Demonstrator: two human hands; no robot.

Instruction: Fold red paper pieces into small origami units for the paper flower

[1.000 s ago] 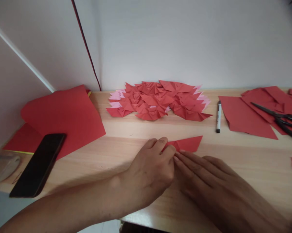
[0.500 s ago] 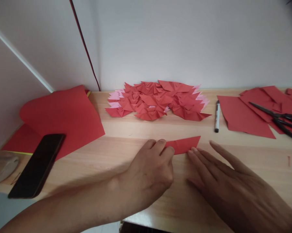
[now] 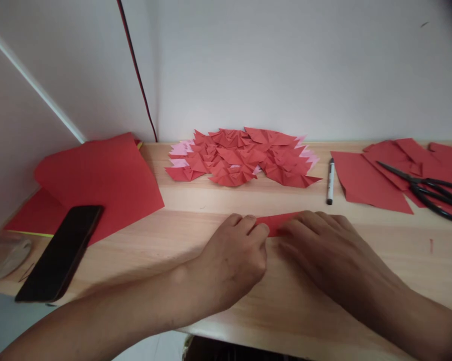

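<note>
A narrow folded strip of red paper (image 3: pixel 275 223) lies on the wooden table between my two hands. My left hand (image 3: pixel 238 255) is closed, its curled fingers pinching the strip's left end against the tabletop. Over the right end rests my right hand (image 3: pixel 319 245), its fingers bent and covering that part of the paper; motion blurs the fingertips. Behind the hands, along the wall, is a pile of folded red and pink paper pieces (image 3: pixel 233 158).
A marker pen (image 3: pixel 330 181) lies right of the pile, beside red paper sheets (image 3: pixel 372 183) with black-handled scissors (image 3: pixel 432 193) on them. On the left, a black phone (image 3: pixel 60 255) overlaps large red sheets (image 3: pixel 105 175), near a clear container (image 3: pixel 7 258).
My right hand has moved from flat, with fingertips at the strip's lower edge, to bent over its right end. My left hand keeps its hold. The view has shifted slightly.
</note>
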